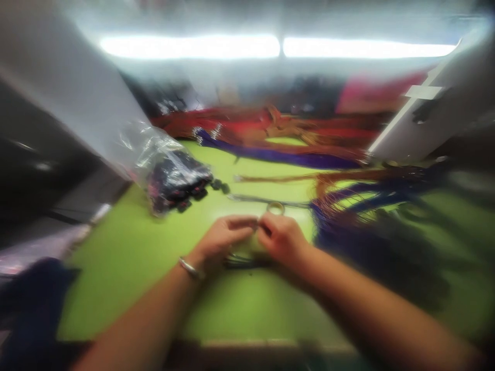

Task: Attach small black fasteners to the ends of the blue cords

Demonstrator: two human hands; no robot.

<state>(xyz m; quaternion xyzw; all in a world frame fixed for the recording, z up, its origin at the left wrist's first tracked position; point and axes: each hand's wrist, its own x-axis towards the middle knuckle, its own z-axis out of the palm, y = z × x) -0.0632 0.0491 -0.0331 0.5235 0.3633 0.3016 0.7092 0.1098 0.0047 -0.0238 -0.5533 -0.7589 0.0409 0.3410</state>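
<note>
Over the green tabletop [143,293], my left hand [226,237] and my right hand [284,237] meet fingertip to fingertip. The fingers of both are closed in a pinch. Whatever sits between them is too small and blurred to name. A silver bangle [189,268] circles my left wrist. Below my hands lies a short bunch of dark wires [242,263], partly hidden by them. Just beyond my right hand is a roll of tape [276,207]. Thin wires with a pale end [266,200] lie a little farther back.
A clear plastic bag [174,175] of black connectors lies at the back left, with a few loose black pieces [220,185] beside it. Purple wires [278,154] and red-orange wires [240,121] stretch across the back. Dark blue wires [371,242] spread over the right side.
</note>
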